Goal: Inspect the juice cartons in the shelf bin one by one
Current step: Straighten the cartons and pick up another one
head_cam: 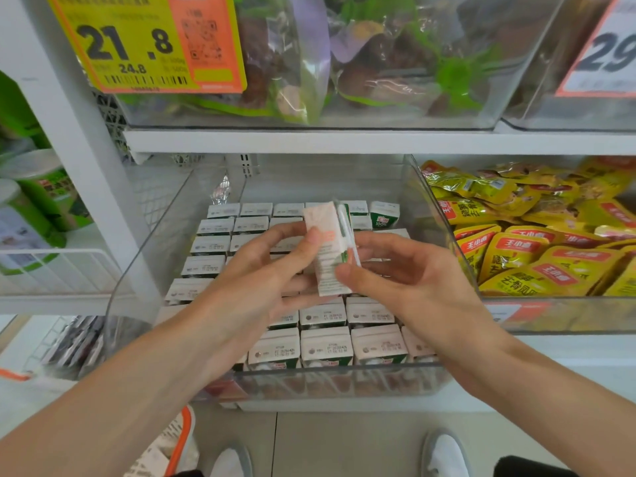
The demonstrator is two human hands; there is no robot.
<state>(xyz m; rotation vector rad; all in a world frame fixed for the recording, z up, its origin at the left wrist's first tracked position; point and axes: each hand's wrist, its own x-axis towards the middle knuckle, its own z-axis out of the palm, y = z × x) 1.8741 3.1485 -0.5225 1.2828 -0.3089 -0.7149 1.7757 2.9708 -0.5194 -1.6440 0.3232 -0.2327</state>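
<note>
Overhead, a tag reads 21.8; one carton seemingly says 100%.

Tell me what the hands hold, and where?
One small pink-and-green cardboard juice carton, upright over the clear plastic bin. The left hand grips its upper front; the right hand pinches its lower right edge.

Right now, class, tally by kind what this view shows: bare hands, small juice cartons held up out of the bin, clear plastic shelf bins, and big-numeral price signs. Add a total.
Bare hands: 2, left hand, right hand
Small pink-and-white cardboard juice carton held by both: 1
Clear plastic shelf bins: 4
Big-numeral paper price signs: 2
Total: 9
</note>
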